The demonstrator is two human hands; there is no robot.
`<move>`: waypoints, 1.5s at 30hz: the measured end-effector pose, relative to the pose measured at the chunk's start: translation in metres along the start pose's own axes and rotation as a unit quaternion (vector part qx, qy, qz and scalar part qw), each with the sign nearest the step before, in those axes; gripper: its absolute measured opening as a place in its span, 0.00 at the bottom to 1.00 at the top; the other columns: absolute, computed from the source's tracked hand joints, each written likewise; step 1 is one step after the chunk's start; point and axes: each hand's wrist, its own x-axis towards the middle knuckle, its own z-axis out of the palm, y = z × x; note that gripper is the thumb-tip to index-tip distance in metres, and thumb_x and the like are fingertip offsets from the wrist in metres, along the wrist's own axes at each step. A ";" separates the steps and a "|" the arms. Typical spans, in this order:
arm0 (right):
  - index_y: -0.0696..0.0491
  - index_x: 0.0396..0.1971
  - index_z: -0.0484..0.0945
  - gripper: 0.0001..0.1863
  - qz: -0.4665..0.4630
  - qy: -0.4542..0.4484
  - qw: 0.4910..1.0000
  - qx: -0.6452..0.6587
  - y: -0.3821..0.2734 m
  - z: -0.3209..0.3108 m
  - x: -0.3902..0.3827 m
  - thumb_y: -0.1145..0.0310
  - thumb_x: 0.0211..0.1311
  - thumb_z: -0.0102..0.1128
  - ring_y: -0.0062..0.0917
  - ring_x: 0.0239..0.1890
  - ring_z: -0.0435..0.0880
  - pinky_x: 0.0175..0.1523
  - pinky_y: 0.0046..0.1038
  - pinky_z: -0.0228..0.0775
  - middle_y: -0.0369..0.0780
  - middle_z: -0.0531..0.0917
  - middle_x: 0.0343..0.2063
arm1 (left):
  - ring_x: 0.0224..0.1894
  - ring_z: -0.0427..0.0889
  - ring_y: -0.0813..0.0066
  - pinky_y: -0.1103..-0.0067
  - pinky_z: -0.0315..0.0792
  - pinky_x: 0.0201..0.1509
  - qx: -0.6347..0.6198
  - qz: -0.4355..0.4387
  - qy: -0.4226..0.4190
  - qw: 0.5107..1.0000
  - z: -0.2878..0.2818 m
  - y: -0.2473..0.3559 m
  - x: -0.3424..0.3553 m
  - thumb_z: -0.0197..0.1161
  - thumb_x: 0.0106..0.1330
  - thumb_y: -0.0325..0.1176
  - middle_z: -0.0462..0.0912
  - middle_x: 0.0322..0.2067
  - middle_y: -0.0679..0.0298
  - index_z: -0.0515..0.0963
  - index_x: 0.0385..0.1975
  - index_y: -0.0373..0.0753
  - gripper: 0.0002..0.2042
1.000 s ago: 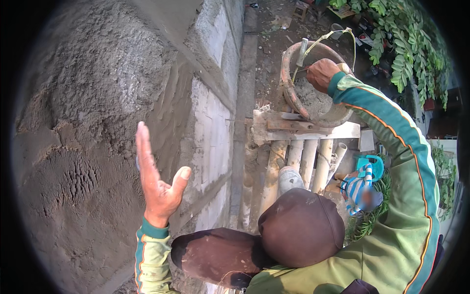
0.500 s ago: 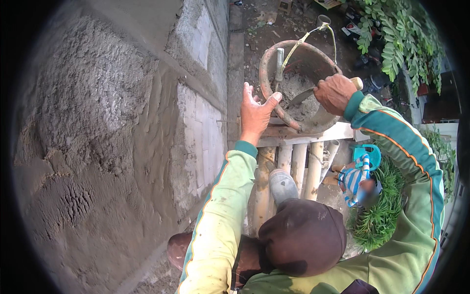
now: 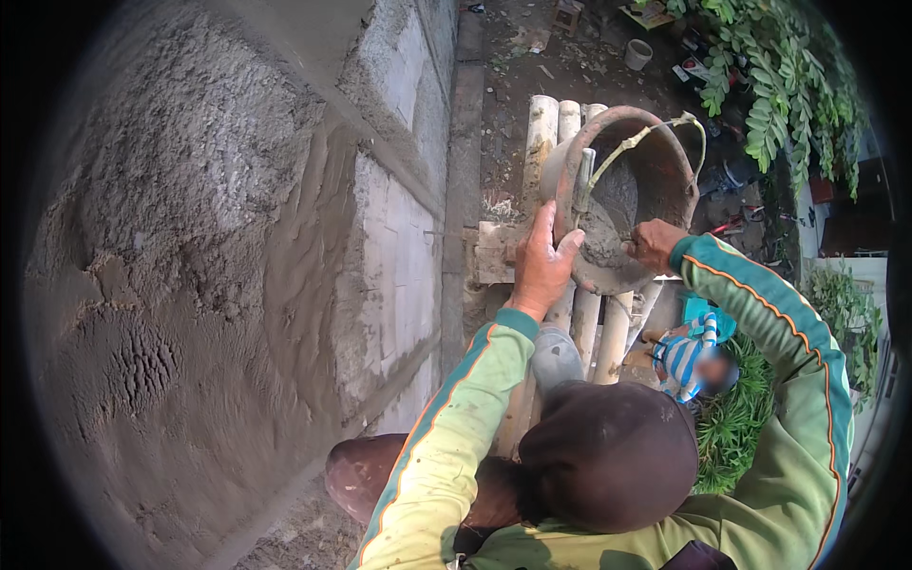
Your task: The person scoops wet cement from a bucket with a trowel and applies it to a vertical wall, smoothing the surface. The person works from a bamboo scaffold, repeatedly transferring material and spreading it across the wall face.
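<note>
A round mortar bucket [image 3: 679,161] leans toward me on the bamboo staging, with grey wet mortar [image 3: 603,233] in its lower part. My left hand [image 3: 543,271] grips its near left side, thumb by the rim and fingers along the outer wall. Inside the near right rim, my right hand [image 3: 655,245] is closed around a trowel, whose handle and blade are mostly hidden now. A pale, mortar-smeared tool handle [image 3: 587,171] stands up at the bucket's left side. Over the opening arches a knotted rope handle [image 3: 632,142].
Bamboo poles [image 3: 541,128] and a board [image 3: 494,252] form the staging, where my boot [image 3: 556,356] rests. A wall [image 3: 218,190] with wet and rough plaster rises on the left. Below right, a person in a striped shirt [image 3: 682,361] is beside green plants [image 3: 736,427].
The bucket has shifted right and tipped toward me, baring the bamboo pole ends behind it. My left hand has moved right onto its side; my right hand has lowered into it.
</note>
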 end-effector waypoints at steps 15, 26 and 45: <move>0.50 0.30 0.71 0.06 0.197 0.081 0.653 0.727 -0.041 -0.055 -0.048 0.70 0.61 0.60 0.22 0.14 0.73 0.16 0.26 0.65 0.34 0.72 0.18 | 0.42 0.82 0.73 0.77 0.82 0.30 -0.108 -0.178 0.002 0.978 -0.028 0.029 0.065 0.64 0.67 0.40 0.81 0.48 0.57 0.69 0.60 0.34 0.25; 0.59 0.46 0.73 0.13 -0.008 0.101 0.460 0.882 -0.117 -0.077 -0.131 0.71 0.65 0.61 0.17 0.13 0.73 0.14 0.19 0.70 0.36 0.74 0.24 | 0.69 0.68 0.51 0.64 0.68 0.67 0.250 -0.116 -0.066 0.959 -0.246 0.125 -0.080 0.65 0.66 0.46 0.59 0.72 0.47 0.53 0.73 0.33 0.41; 0.55 0.50 0.70 0.15 -0.091 0.159 0.188 0.965 -0.265 -0.118 0.161 0.68 0.66 0.53 0.22 0.22 0.75 0.23 0.26 0.70 0.37 0.73 0.28 | 0.77 0.39 0.38 0.53 0.39 0.78 0.610 -0.015 0.731 0.306 -0.603 0.476 -0.543 0.39 0.76 0.60 0.39 0.75 0.39 0.39 0.75 0.31 0.42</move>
